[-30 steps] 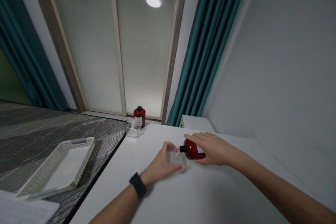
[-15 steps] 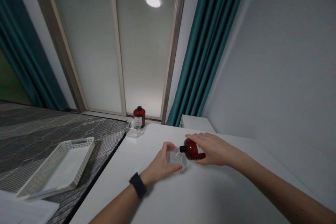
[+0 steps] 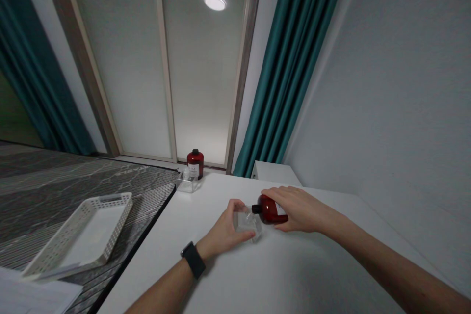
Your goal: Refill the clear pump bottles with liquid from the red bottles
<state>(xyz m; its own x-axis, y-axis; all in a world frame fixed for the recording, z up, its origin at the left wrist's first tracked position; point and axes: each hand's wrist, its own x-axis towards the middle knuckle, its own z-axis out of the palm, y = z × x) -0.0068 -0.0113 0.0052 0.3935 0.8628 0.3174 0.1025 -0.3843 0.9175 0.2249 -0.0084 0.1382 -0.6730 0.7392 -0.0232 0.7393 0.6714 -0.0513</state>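
My left hand is closed around a small clear container on the white table, thumb on the near side and fingers on the far side. A dark red bottle lies tipped on its side in the air, held by my right hand. Its black neck points left, over the right rim of the clear container. Part of a white label shows beside my right fingers. Whether liquid is flowing, I cannot tell.
A second red bottle with a black cap stands at the table's far left corner, behind a clear box. On the grey surface to the left lie a white perforated basket and papers. A white cabinet stands beyond the table.
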